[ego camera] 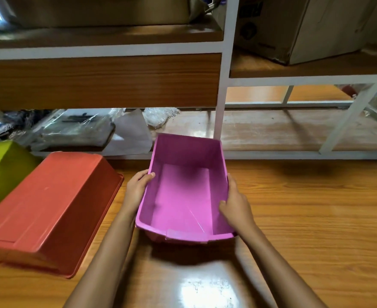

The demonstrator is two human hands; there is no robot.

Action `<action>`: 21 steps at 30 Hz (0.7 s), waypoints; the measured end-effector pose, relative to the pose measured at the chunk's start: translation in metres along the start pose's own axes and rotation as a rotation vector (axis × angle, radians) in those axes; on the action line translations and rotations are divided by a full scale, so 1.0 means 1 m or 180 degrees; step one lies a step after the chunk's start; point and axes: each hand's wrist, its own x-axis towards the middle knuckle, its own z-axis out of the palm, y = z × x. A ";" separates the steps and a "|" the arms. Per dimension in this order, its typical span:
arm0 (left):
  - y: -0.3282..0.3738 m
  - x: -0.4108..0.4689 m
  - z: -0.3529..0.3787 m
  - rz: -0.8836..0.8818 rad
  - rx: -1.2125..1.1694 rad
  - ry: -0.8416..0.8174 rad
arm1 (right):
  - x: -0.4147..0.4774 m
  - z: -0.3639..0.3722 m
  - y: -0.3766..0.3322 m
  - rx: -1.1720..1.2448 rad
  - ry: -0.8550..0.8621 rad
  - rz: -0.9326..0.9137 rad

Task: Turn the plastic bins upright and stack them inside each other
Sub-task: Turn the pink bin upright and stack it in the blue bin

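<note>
A pink plastic bin [180, 196] is upright with its open side up, held a little above the wooden floor, its shadow below it. My left hand [138, 187] grips its left rim, thumb hooked over the edge. My right hand [235, 204] grips the right rim, thumb inside the wall. To the left a red bin [54, 210] lies upside down on the floor. Past it, at the left edge, a green bin [3, 170] also lies bottom-up, partly out of view.
A white-framed shelf unit [223, 85] with wooden boards stands just behind the bins. Plastic-wrapped items [76, 127] and paper fill its bottom shelf at left. Cardboard boxes [272, 27] sit on upper shelves. Wooden floor [316, 218] stretches to the right.
</note>
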 end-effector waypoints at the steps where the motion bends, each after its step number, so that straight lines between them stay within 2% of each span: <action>1: -0.008 -0.001 -0.003 -0.0090 -0.0091 -0.0007 | 0.000 0.002 -0.002 0.0038 0.0051 0.0040; 6: -0.025 -0.009 -0.012 -0.0282 -0.0326 0.0086 | -0.003 0.013 -0.004 0.0368 0.0317 0.0184; 9: -0.026 -0.013 -0.015 -0.0405 -0.0533 0.0014 | -0.001 0.015 0.006 0.1247 0.0340 0.0539; 13: -0.027 -0.028 -0.013 -0.0561 -0.1249 -0.0514 | -0.020 0.024 0.025 0.2504 0.0093 0.0944; 16: -0.027 -0.047 -0.006 -0.0602 -0.1574 -0.0701 | -0.038 0.030 0.026 0.2900 -0.0088 0.0777; 21: -0.024 -0.076 0.011 -0.0571 -0.1925 -0.0823 | -0.066 0.007 0.032 0.3211 0.0104 0.0562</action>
